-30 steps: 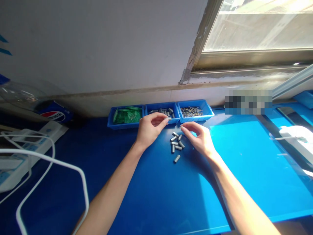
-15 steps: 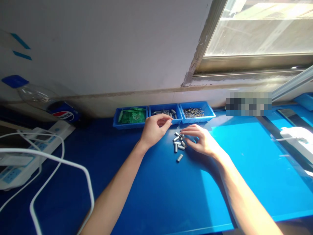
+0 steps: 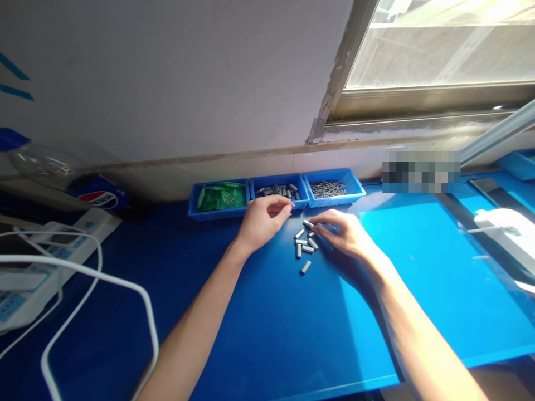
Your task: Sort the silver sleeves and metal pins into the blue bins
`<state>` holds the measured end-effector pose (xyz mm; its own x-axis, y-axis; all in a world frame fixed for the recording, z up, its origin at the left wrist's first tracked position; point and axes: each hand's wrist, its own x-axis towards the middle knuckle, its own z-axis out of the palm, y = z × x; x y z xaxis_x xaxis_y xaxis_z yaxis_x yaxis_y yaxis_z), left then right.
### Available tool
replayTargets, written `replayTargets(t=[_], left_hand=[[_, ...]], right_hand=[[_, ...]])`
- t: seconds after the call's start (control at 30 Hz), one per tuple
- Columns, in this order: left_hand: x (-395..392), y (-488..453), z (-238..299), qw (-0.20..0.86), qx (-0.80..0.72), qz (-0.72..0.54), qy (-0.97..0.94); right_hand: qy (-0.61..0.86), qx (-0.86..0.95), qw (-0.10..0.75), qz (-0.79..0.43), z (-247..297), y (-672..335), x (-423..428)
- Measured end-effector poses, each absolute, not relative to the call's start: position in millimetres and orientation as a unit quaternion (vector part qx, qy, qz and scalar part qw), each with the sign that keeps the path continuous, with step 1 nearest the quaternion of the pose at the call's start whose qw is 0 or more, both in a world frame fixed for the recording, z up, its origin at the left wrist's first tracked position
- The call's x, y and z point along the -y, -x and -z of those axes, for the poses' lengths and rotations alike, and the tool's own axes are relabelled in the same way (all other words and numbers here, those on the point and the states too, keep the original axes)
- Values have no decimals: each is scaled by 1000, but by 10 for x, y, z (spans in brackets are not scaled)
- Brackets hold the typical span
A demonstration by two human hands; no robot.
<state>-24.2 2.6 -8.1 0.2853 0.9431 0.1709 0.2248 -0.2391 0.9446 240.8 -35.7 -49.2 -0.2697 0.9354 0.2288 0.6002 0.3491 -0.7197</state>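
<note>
My right hand point(image 3: 343, 233) pinches a short silver metal bar point(image 3: 308, 224) between thumb and fingertips, just above the blue table. Several more such metal bars point(image 3: 305, 267) lie loosely on the table beside and below its fingers. My left hand point(image 3: 264, 221) is held in front of the middle blue bin, thumb and fingertips closed together; whatever they grip, if anything, is too small to make out. Behind it, the middle bin point(image 3: 306, 201) contains several metal bars of the same kind, partly covered by the hand.
Left of the middle bin stands a bin of green plastic pieces point(image 3: 221, 197); on the right, a bin of thin metal pins or screws point(image 3: 330, 190). A soda bottle point(image 3: 100, 192), power strip point(image 3: 25, 295) and white cable point(image 3: 152, 317) occupy the left side. A white device point(image 3: 504, 223) lies far right.
My right hand's thumb and fingers have closed on a metal bar at the top of the loose group. The left hand stays nearly in place; the view has shifted slightly.
</note>
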Motion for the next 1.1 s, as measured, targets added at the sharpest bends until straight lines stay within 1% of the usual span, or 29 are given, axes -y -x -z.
replayTargets(t=[0.4, 0.53, 0.67, 0.87, 1.0, 1.1], left_hand=[[-1, 196, 110, 441, -443, -370, -687], [-4, 204, 89, 439, -445, -368, -688], [-1, 211, 76, 437, -446, -370, -688], [0, 204, 90, 437, -441, -369, -692], [12, 198, 72, 438, -426, -367, -701], [31, 195, 56, 477, -401, -340, -704]], right_hand=[[538, 754, 295, -233, 408, -2278, 419], [532, 761, 245, -278, 309, -2380, 477], [522, 757, 239, -311, 301, -2426, 479], [522, 723, 281, -354, 280, -2345, 467], [528, 644, 361, -419, 203, -2296, 491], [508, 602, 423, -447, 203, -2248, 502]])
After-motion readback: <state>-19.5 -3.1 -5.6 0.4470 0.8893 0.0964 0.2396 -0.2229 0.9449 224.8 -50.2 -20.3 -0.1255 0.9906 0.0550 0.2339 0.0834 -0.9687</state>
